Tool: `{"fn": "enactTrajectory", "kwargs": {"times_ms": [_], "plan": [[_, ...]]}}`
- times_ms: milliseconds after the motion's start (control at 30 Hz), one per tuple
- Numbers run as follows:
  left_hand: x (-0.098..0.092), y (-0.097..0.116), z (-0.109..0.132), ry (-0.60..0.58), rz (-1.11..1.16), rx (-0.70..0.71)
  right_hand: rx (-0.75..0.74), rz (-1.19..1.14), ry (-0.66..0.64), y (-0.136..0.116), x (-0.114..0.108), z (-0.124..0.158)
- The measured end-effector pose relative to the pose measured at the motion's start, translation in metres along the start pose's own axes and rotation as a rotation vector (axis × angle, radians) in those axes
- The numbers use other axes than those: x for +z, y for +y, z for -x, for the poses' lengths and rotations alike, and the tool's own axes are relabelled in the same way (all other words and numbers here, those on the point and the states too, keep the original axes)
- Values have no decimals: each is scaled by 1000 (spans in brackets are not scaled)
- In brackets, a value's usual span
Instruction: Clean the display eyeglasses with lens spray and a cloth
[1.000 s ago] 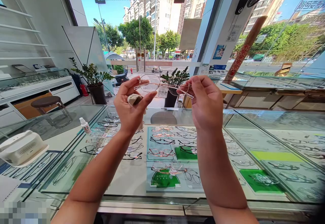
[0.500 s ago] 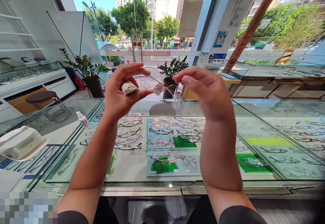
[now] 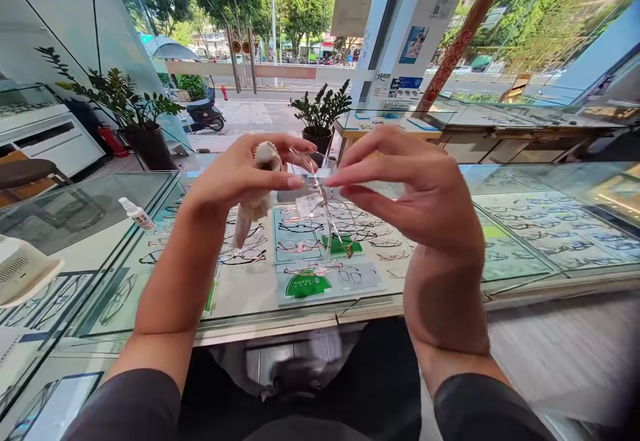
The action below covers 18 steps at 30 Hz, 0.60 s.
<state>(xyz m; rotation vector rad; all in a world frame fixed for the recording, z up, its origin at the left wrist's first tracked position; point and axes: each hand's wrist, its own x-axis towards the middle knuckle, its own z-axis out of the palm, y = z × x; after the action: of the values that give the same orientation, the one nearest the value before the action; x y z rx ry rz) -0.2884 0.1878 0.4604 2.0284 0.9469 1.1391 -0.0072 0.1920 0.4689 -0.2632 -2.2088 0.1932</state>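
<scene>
Thin clear-and-metal eyeglasses (image 3: 334, 222) hang tilted between my two hands above the glass counter, legs pointing down. A small whitish tag (image 3: 309, 205) dangles by the lens. My left hand (image 3: 235, 171) is closed, its fingers and thumb at the left side of the eyeglasses. A crumpled off-white cloth (image 3: 256, 209) is tucked in that same hand, one end hanging below it. My right hand (image 3: 417, 184) has its fingers drawn together in a pinch at the other side of the frame. The exact contact of its fingertips is hard to make out.
Below lies a glass display counter (image 3: 240, 321) with rows of eyeglasses inside. A small white spray bottle (image 3: 136, 213) and a white device (image 3: 25, 271) are at the left. Beyond are potted plants (image 3: 320, 111), a stool (image 3: 30, 177) and another counter (image 3: 490, 134).
The view has tipped down. My hands have come closer together, and the right fingers now meet at the eyeglasses. The eyeglasses have turned steeper, and the cloth hangs lower from my left hand.
</scene>
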Motion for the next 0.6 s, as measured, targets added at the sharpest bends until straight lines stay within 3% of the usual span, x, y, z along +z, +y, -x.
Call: {"fn": "enactTrajectory", "kwargs": {"times_ms": [67,233,367,500,600], "plan": [[9,-1,-4,-83,51,-53,-13,55,-67,-11,-5,10],[35,-3,-8,-229,161,-26,42,158,-168,-34,-15,32],[56,2,-3,-339,212,-28,-30,211,-208,-51,-19,42],[68,10,19,-223,144,-75,-39,270,-208,-54,-21,51],[59,10,55,-87,20,-208,29,318,-237,-42,-24,66]]}}
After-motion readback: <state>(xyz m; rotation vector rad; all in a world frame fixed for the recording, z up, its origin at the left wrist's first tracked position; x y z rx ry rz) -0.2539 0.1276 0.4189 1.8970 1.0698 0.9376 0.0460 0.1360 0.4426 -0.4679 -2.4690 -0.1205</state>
